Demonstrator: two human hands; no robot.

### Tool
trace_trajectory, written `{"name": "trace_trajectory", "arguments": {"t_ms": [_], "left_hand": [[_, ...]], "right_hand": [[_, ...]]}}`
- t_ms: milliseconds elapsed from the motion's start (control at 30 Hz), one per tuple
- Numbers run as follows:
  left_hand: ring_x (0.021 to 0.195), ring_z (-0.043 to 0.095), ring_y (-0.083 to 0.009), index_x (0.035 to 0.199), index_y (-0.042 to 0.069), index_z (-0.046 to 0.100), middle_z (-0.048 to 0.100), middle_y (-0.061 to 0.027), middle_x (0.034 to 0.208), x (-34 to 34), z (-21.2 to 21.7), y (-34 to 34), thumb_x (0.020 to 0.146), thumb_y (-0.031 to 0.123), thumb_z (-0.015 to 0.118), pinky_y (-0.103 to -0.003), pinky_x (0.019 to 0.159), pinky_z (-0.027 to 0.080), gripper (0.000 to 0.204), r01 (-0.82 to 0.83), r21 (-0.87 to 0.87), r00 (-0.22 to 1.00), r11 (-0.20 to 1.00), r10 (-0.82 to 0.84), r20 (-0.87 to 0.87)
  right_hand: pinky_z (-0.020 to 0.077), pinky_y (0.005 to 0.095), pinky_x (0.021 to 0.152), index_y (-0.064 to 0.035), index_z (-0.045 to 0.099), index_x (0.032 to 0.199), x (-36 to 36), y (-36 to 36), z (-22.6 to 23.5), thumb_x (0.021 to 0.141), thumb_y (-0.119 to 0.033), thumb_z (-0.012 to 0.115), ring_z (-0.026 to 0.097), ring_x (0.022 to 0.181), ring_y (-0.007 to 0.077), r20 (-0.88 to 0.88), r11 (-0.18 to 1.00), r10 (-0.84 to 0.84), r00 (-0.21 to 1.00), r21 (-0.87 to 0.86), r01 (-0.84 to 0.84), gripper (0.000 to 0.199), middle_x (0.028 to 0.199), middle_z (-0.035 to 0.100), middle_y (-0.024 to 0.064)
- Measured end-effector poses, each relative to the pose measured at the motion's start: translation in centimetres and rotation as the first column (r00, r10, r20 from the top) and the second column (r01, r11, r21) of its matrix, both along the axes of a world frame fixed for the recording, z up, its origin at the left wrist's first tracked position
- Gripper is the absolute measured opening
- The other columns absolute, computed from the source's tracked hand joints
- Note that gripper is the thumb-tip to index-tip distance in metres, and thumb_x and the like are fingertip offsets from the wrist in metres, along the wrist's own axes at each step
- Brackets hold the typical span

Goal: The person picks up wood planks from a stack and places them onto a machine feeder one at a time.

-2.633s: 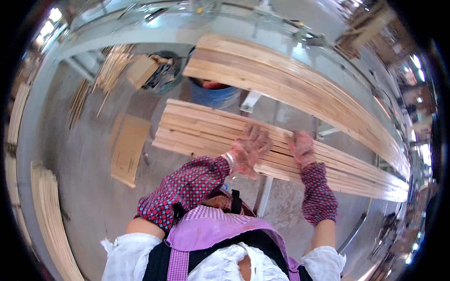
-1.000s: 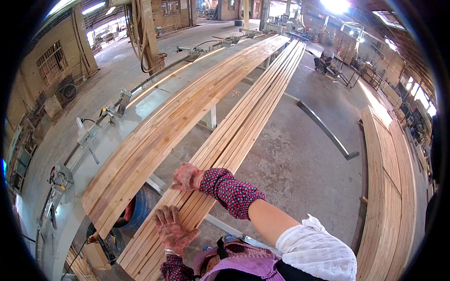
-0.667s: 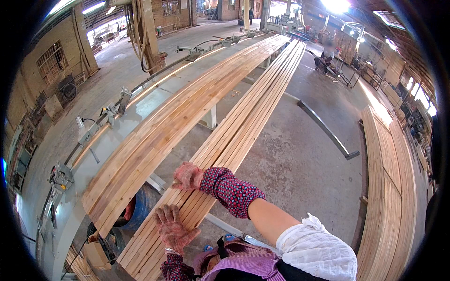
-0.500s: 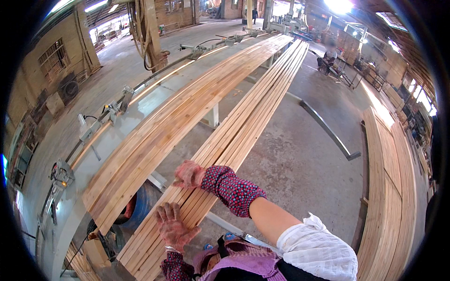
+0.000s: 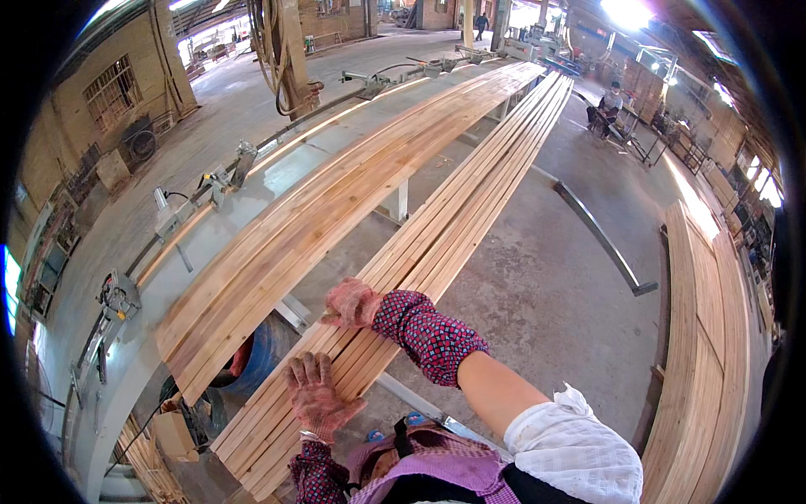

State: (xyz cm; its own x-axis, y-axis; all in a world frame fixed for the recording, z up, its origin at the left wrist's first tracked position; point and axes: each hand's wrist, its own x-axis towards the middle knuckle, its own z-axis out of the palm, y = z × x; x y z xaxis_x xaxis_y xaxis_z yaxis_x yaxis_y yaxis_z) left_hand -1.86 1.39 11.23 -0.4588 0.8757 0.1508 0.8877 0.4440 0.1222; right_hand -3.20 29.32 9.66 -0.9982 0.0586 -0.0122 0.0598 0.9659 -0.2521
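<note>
Left hand [image 5: 321, 399], gloved and fingers spread, lies flat across a bundle of wooden strips [image 5: 457, 227] at the lower left of centre, apparently to steady it. Just above, the right hand [image 5: 353, 302] curls over the bundle's left edge, perhaps to keep the strips side by side; how tightly it grips cannot be told. Patterned sleeve covers [image 5: 430, 336] probably guard against splinters. The strips stretch from lower left to upper right, held off the floor [image 5: 546, 277] with a metal bar [image 5: 409, 395] passing beneath near bottom centre. Wider boards [image 5: 336, 202] run alongside to their left, a gap seemingly keeping the two loads separate. A blue barrel [image 5: 264, 357] stands at lower left; stacked boards [image 5: 714, 353] line the right edge.
</note>
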Motion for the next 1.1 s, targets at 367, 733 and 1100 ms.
{"name": "trace_trajectory", "arguments": {"t_ms": [367,733,1100], "left_hand": [[0.146,0.032,-0.0523,0.148,-0.002,0.047,0.042,-0.0296,0.153,0.3,0.6,0.6,0.053,0.072,0.082,-0.063,0.124,0.019,0.125,0.003,-0.027,1.000,1.000,-0.002,0.016],[0.151,0.026,-0.0551,0.161,0.004,0.032,0.035,-0.0316,0.162,1.2,-2.7,-13.0,0.056,0.066,0.088,-0.066,0.126,0.015,0.134,-0.446,-0.226,0.894,0.866,0.445,-0.060],[0.141,0.035,-0.0631,0.163,0.008,0.032,0.040,-0.0337,0.158,-1.1,-5.4,-18.1,0.073,0.075,0.079,-0.079,0.113,0.026,0.121,-0.235,-0.064,0.965,0.970,0.225,-0.133]], "right_hand": [[0.0536,0.0475,0.079,-0.0069,0.072,0.078,0.3,0.9,-2.9,0.088,-0.056,0.069,0.069,0.081,0.0402,-0.306,0.999,0.016,0.952,-0.024,-0.025,0.050,0.079,0.071,0.0164],[0.0555,0.0496,0.080,-0.0042,0.076,0.081,-0.4,3.5,0.2,0.096,-0.060,0.056,0.070,0.083,0.0422,0.086,0.997,-0.044,0.995,0.066,0.038,0.061,0.081,0.072,0.0198],[0.0563,0.0501,0.078,-0.0032,0.076,0.077,0.9,4.9,-0.1,0.092,-0.066,0.056,0.070,0.081,0.0424,0.154,0.971,-0.235,0.960,0.077,0.225,0.068,0.080,0.072,0.0191]]}}
